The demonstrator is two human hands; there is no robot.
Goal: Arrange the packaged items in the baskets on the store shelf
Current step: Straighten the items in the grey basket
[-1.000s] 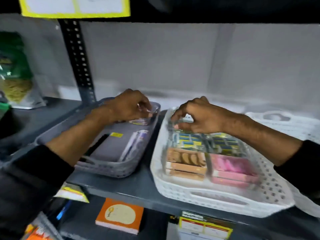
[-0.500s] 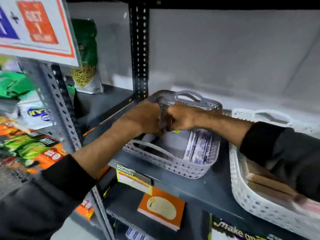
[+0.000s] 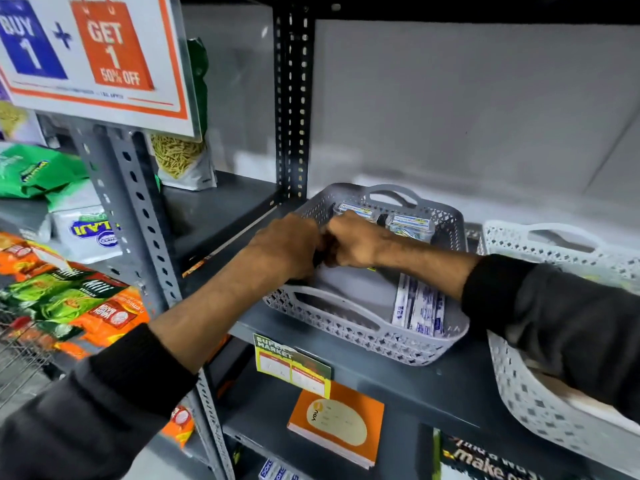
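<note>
A grey plastic basket [image 3: 363, 336] sits on the dark shelf. Two small blue-and-yellow packs [image 3: 358, 211] [image 3: 410, 223] stand at its far end. Flat white-and-blue packets [image 3: 420, 308] lean at its near right. My left hand [image 3: 287, 247] and my right hand [image 3: 356, 240] are pressed together over the basket's left middle, with their fingers curled. Only a dark sliver of a small item [image 3: 319, 259] shows between them; the rest of it is hidden. A white basket [image 3: 540, 403] stands to the right, under my right sleeve.
A perforated steel upright [image 3: 292, 98] rises just behind the grey basket, and another upright [image 3: 138, 209] is at the left. A promotional sign [image 3: 97, 53] hangs at upper left. Snack bags [image 3: 69, 299] fill the left shelves. An orange notebook [image 3: 336, 427] lies on the shelf below.
My right hand left the white basket and joined my left hand inside the grey basket. My view swung left. The two packs at the basket's far end now show.
</note>
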